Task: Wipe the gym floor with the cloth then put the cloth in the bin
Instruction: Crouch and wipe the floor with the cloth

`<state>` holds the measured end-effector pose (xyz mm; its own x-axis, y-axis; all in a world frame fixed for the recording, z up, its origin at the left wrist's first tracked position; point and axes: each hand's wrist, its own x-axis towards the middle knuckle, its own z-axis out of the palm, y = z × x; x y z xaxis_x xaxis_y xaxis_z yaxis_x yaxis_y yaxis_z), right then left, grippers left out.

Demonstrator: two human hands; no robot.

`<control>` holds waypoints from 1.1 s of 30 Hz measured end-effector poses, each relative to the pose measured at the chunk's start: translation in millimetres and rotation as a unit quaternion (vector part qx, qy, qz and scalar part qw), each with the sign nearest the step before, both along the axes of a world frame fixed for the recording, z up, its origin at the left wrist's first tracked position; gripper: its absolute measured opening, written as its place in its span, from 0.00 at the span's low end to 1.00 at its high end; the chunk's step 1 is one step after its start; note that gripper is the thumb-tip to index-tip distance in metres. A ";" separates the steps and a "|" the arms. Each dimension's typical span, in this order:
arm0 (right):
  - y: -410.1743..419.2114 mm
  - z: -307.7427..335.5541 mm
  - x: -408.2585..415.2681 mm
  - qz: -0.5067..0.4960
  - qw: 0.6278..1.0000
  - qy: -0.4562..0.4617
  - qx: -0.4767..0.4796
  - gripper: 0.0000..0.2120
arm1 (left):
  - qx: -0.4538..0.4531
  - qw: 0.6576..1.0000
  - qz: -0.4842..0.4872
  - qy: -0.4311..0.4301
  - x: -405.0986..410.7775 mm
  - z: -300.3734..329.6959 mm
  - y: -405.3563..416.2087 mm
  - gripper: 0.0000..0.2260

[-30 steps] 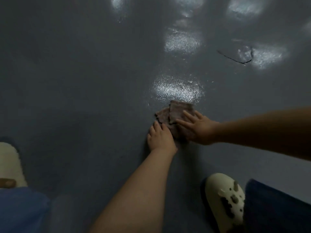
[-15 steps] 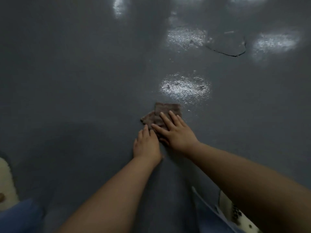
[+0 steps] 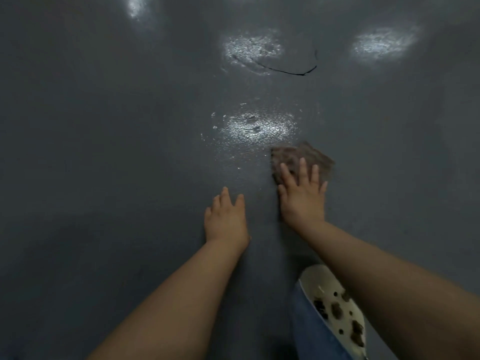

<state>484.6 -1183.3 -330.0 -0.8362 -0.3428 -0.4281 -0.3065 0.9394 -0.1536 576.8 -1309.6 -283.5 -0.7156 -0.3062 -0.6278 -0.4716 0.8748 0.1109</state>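
Now the right hand (image 3: pixel 302 197) lies flat on the brown cloth (image 3: pixel 302 159), fingers straight and spread, pressing it to the grey floor (image 3: pixel 104 152) rather than gripping it. The left hand (image 3: pixel 225 219) is palm-down on the bare floor just beside it, fingers relaxed, holding nothing (a brace, by the look of it).

What could go wrong? That shiny patch (image 3: pixel 259 126) just ahead and to the left of the cloth looks wet, and I'd judge the strokes could skirt it and leave it behind. The cloth is only pinned under the near fingers, so a quick push could bunch it up or let it slide out from beneath the palm. A damp floor under the bracing hand could let it slip too. The dark curved mark (image 3: pixel 283 70) farther out looks like a crack; a cloth dragged over it might snag. No bin is in view, so the second half of the task is some way off.

Compared with half a second ago, the cloth has swept to the right, off the near edge of the shiny patch. The two hands, which were touching at the cloth, are now apart, and the left has lost contact with it. The white spotted shoe (image 3: pixel 335 302) shows more fully beneath the right forearm.
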 end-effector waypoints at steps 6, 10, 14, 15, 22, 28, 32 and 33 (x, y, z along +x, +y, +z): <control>10.7 1.6 42.1 0.227 0.974 0.002 -0.011 0.24 | -0.021 0.999 0.033 0.013 -6.4 -1.6 8.2 0.28; 55.4 0.6 8.7 0.181 0.983 0.003 -0.004 0.24 | -0.020 0.999 0.031 0.008 -13.2 -1.1 24.6 0.34; 123.3 0.7 -15.3 0.016 1.000 0.024 0.012 0.25 | 0.036 0.999 -0.018 0.007 -23.0 1.1 46.5 0.39; 136.0 1.6 -17.9 -0.029 0.999 0.032 0.018 0.24 | 0.041 0.999 -0.033 0.007 -26.1 1.2 52.2 0.40; 97.5 0.5 5.5 -0.028 0.999 0.011 -0.012 0.24 | 0.051 0.995 -0.082 -0.009 -44.6 -2.1 80.3 0.40; 124.1 3.7 5.2 0.172 0.985 0.020 -0.015 0.23 | 0.034 0.995 -0.090 -0.017 -51.9 2.1 89.1 0.38; 176.8 2.8 -16.2 0.013 1.000 0.016 0.006 0.24 | 0.058 0.992 -0.113 -0.024 -57.1 5.1 101.6 0.42; 192.0 3.4 -17.2 -0.041 0.999 0.021 0.018 0.23 | 0.065 0.990 -0.126 -0.023 -58.1 5.8 105.8 0.42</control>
<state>467.4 -991.3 -326.5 -0.8783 -0.2575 -0.4029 -0.2340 0.9663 -0.1074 518.6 -1203.8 -277.8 -0.7281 -0.0361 -0.6845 -0.2475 0.9451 0.2135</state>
